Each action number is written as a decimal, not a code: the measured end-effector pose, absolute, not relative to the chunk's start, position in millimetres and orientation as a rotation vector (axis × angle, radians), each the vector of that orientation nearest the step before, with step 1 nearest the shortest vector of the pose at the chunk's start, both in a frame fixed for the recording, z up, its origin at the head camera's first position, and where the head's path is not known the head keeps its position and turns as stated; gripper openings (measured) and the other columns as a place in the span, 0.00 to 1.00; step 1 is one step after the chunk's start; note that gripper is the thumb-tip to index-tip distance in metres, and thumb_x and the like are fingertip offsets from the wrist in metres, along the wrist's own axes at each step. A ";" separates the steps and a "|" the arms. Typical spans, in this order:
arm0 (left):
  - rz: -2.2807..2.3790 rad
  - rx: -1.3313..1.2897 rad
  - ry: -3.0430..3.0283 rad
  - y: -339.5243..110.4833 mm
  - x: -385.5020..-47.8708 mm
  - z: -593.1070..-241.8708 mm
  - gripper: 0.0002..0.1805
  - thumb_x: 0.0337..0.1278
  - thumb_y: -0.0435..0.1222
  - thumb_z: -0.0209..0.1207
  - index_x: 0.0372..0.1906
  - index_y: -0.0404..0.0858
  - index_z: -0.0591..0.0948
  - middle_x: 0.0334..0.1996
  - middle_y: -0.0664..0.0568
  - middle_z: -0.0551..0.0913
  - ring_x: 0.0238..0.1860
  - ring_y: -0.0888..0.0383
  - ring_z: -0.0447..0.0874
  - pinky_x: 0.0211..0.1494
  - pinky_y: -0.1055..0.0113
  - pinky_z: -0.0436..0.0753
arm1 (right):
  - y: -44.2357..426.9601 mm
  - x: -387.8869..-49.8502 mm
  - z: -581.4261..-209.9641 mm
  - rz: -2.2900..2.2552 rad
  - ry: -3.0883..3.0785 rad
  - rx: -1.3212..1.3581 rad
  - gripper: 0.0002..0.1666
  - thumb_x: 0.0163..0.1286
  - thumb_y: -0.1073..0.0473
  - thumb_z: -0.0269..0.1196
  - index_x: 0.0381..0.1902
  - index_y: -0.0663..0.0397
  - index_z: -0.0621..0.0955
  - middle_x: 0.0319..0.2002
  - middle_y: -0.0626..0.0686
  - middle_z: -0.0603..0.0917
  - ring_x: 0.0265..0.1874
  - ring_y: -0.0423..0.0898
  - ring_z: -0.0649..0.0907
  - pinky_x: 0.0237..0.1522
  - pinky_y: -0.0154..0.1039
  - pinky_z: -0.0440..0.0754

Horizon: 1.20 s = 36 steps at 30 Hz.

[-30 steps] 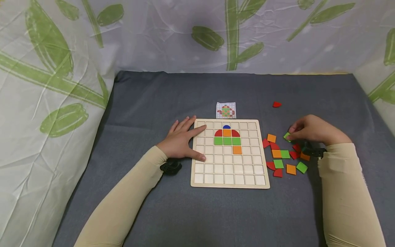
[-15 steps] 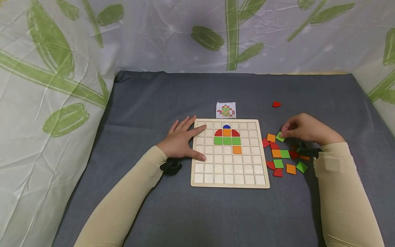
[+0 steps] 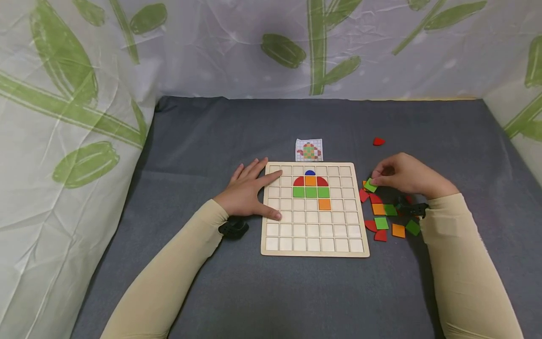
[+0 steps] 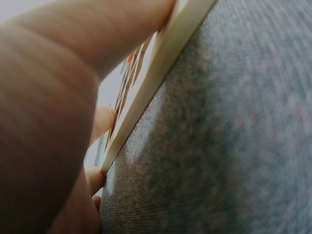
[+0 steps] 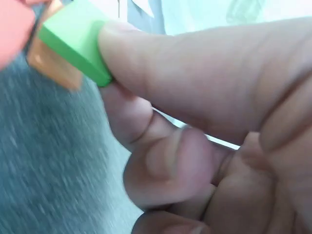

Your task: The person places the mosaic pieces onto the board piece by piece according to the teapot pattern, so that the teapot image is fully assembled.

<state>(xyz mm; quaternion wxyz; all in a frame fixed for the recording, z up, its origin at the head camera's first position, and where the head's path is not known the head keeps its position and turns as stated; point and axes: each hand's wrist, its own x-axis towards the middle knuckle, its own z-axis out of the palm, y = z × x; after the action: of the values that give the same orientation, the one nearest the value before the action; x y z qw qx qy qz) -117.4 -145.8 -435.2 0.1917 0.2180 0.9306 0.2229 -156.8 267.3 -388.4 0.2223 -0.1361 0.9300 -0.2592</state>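
Between thumb and index finger, my right hand [image 3: 408, 176] pinches a green square tile [image 5: 75, 39], held over the top of the loose pile just right of the board. My left hand [image 3: 245, 195] lies spread at the left edge of the wooden grid board [image 3: 313, 251], its thumb and index finger resting on the frame and nearest cells. Set in the board's upper cells are a blue half-round piece [image 3: 310, 173], an orange square [image 3: 310, 181], two red quarter-rounds [image 3: 298, 181] and a row of green squares [image 3: 311, 192]. One more orange square [image 3: 324, 204] sits below the row's right end.
Several loose red, orange and green tiles [image 3: 381, 223] lie right of the board, partly under my right wrist. A lone red piece [image 3: 378, 141] lies farther back. Behind the board is a small printed pattern card [image 3: 309, 150]. Grey cloth [image 3: 211, 292] covers the table.
My right hand has moved left toward the board with the green tile, passing over an orange loose tile. The left hand and the pieces on the board stay as they were.
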 end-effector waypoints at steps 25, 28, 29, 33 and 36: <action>0.626 0.620 2.619 -145.4 -119.7 -438.8 0.65 0.42 0.69 0.75 0.86 0.60 0.55 0.87 0.51 0.35 0.86 0.47 0.29 0.84 0.43 0.28 | 206.2 -145.0 -392.1 -0.863 2.605 -0.573 0.06 0.73 0.58 0.71 0.44 0.52 0.87 0.37 0.51 0.87 0.34 0.48 0.80 0.35 0.42 0.78; 0.621 0.622 2.621 -145.7 -120.2 -440.0 0.66 0.41 0.70 0.75 0.86 0.60 0.55 0.87 0.51 0.35 0.86 0.47 0.29 0.84 0.43 0.28 | 201.8 -143.7 -393.8 -0.871 2.600 -0.583 0.03 0.73 0.59 0.71 0.42 0.51 0.87 0.38 0.50 0.88 0.36 0.48 0.81 0.38 0.42 0.79; 0.621 0.621 2.620 -145.6 -120.1 -439.6 0.66 0.41 0.70 0.75 0.86 0.60 0.55 0.87 0.51 0.35 0.86 0.48 0.29 0.84 0.44 0.28 | 200.0 -142.9 -393.9 -0.883 2.590 -0.587 0.03 0.73 0.59 0.71 0.41 0.51 0.87 0.38 0.50 0.88 0.36 0.48 0.82 0.39 0.43 0.79; 0.624 0.621 2.616 -145.8 -120.3 -440.2 0.65 0.42 0.70 0.75 0.86 0.60 0.55 0.87 0.51 0.35 0.86 0.48 0.29 0.84 0.44 0.28 | 191.2 -138.5 -393.2 -0.938 2.541 -0.601 0.02 0.72 0.60 0.71 0.38 0.51 0.87 0.37 0.49 0.89 0.37 0.47 0.83 0.41 0.44 0.79; 0.622 0.621 2.616 -146.1 -120.4 -440.3 0.65 0.42 0.70 0.75 0.86 0.61 0.55 0.87 0.51 0.35 0.86 0.48 0.29 0.84 0.44 0.28 | 183.2 -135.2 -392.6 -0.966 2.512 -0.630 0.03 0.72 0.60 0.71 0.37 0.51 0.87 0.36 0.48 0.89 0.36 0.47 0.83 0.40 0.43 0.79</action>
<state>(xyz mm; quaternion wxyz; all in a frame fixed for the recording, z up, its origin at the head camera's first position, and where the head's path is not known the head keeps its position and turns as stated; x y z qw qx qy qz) -120.4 -146.1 -440.3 0.1899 0.2210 0.9307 0.2213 -135.2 183.2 -392.6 0.1877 -0.2240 0.8926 -0.3433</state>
